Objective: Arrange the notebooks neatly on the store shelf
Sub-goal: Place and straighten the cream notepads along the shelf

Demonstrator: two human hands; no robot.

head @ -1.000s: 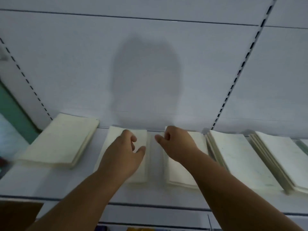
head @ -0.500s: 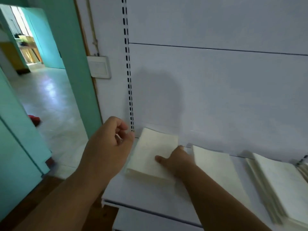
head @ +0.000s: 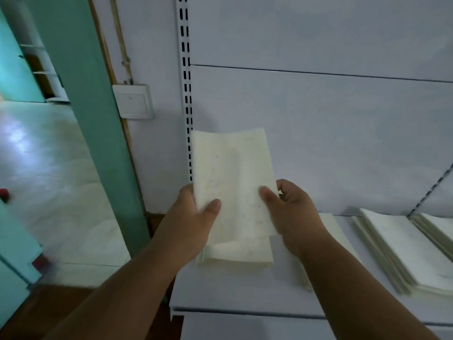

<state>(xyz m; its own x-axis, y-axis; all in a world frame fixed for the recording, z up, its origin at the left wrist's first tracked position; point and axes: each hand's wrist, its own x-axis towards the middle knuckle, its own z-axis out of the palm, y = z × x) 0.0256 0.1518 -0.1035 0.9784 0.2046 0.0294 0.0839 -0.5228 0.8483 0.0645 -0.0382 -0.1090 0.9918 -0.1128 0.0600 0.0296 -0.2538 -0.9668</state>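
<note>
Both hands hold one pale notebook raised above the shelf. The left hand grasps its lower left edge, thumb pressed on the cover; the right hand grasps the lower right edge in the same way, thumb on top and fingers curled behind. The notebook stands tilted up toward the back panel, its far end above the hands. Directly below the hands lies a stack of notebooks at the shelf's left end. Another stack lies to the right of the right hand, well apart, with a further one beyond it.

The step in hand appears to be placing or squaring the held notebook on the stack beneath. To do it well, lower the notebook flat, match its edges to those of the stack below, and keep both thumbs on top until it rests; the thin cover may bend if gripped at one edge only.

No brand, label or writing can be read on any cover; only faint specks show.
</note>
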